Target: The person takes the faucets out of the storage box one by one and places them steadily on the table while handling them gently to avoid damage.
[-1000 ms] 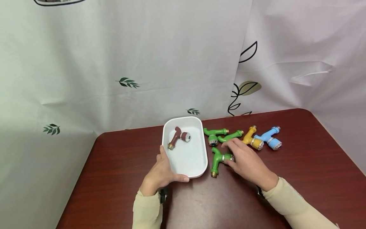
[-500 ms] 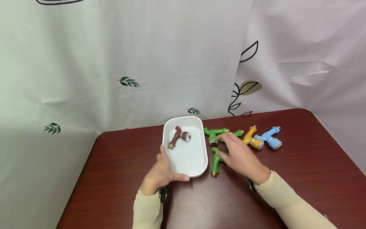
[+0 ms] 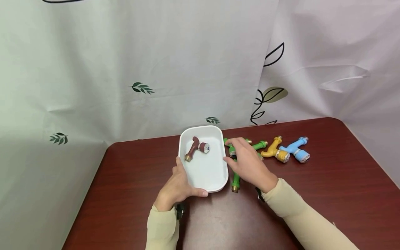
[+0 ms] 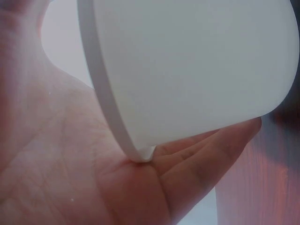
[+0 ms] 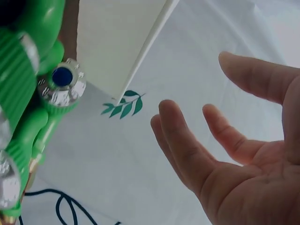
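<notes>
My left hand [image 3: 175,187] holds a white plastic tray [image 3: 206,175] at its near left corner, thumb along the near edge and fingers along the left side. In the left wrist view the fingers lie against the tray's outer wall [image 4: 187,70]. A dark red tap [image 3: 193,147] with a brass end lies inside the tray. My right hand [image 3: 248,165] hovers beside the tray's right rim, fingers apart and nothing between them. Under it, partly hidden, are several green taps [image 3: 235,180], whose handles show in the right wrist view, one with a blue-centred cap [image 5: 62,77].
To the right of the green taps lie a yellow tap [image 3: 273,149] and a light blue tap [image 3: 295,149]. All rest on a dark red wooden table [image 3: 137,180]. A white curtain [image 3: 187,69] with leaf prints hangs right behind the table's far edge.
My right hand has moved left from the handle of the nearest green tap to the tray's right rim. The left hand, tray and taps have stayed in place; the view shifts slightly.
</notes>
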The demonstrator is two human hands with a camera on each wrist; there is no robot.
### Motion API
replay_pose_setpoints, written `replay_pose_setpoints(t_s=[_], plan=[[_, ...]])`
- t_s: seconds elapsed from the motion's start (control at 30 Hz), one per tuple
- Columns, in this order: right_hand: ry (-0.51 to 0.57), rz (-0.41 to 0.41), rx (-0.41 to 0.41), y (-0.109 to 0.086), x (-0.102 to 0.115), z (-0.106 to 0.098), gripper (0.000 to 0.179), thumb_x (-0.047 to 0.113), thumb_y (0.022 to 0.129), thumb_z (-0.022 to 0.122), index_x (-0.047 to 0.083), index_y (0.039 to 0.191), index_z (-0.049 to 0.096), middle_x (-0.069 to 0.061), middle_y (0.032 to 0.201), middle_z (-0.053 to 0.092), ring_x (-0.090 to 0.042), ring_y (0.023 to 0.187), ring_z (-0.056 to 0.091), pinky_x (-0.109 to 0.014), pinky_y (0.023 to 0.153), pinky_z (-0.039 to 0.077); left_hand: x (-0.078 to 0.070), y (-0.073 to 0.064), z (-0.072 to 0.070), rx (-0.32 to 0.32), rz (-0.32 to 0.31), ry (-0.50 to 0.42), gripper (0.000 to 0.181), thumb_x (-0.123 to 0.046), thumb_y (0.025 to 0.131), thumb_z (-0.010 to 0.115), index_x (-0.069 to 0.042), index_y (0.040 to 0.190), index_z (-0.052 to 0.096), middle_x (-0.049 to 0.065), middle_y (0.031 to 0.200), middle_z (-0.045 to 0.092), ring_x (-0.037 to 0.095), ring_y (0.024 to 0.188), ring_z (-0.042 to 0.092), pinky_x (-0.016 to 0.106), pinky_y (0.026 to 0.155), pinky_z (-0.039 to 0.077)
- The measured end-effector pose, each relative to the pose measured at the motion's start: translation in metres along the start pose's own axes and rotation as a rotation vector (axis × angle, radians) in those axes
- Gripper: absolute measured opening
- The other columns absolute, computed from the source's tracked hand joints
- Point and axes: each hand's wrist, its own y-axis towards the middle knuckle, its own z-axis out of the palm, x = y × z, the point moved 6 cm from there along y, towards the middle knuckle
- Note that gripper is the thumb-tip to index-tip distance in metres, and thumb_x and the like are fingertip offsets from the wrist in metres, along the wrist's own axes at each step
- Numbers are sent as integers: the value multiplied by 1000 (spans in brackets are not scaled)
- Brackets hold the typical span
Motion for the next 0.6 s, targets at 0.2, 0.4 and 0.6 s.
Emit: replay_pose_setpoints(t_s=[0.2, 0.4, 0.6], plan=[[35, 5, -2, 10, 9, 7, 43, 15, 88, 79, 1, 125, 60, -18, 123, 57, -22, 85, 58, -36, 70, 52, 0, 1, 0, -1, 5, 9, 160, -46, 55, 99, 8, 155, -13, 38, 147, 28, 42, 116, 55, 49, 97, 47], [39, -14, -10, 17, 19, 16, 42, 16, 88, 79, 0, 123, 60, -18, 123, 58, -29, 97, 60, -44, 82, 52, 0, 1, 1, 1, 6, 12, 160, -47, 55, 99, 8, 155, -13, 38, 147, 28, 41, 115, 56, 49, 96, 47], [37, -1, 26, 27, 27, 26, 42, 18, 91, 77, 0, 125, 59, -20, 124, 58, -32, 103, 61, -46, 88, 51, -1, 2, 1, 1, 10, 8, 159, -46, 56, 99, 8, 155, -13, 38, 147, 29, 42, 116, 56, 49, 97, 47]])
